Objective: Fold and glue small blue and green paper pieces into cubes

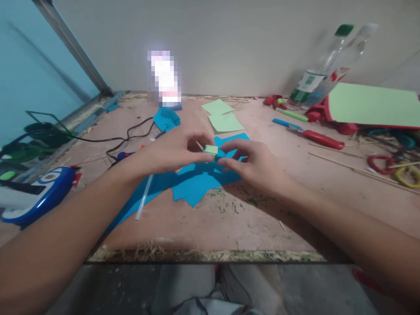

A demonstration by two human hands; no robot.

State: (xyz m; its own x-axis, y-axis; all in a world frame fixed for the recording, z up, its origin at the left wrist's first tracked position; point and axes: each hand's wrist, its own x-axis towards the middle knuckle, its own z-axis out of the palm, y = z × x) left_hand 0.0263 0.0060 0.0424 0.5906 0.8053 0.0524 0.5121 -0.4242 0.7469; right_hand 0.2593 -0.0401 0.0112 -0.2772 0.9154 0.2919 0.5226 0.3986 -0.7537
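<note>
My left hand [170, 151] and my right hand [256, 164] meet over the middle of the wooden board [229, 218]. Both pinch a small folded light-green paper piece [211, 150], which has a thin wooden stick poking out on its left. The fingers of both hands are closed round it. Under the hands lie cut sheets of blue paper [193, 183]. A thin white rod [143, 203] rests on the blue paper near my left wrist.
Two light-green paper squares [223, 116] lie behind the hands. A red-handled cutter [315, 136], a green pen [293, 114], plastic bottles [323, 70], a green sheet [370, 104] and scissors [393, 168] sit on the right. Cables [108, 142] and a blue device [42, 192] are on the left.
</note>
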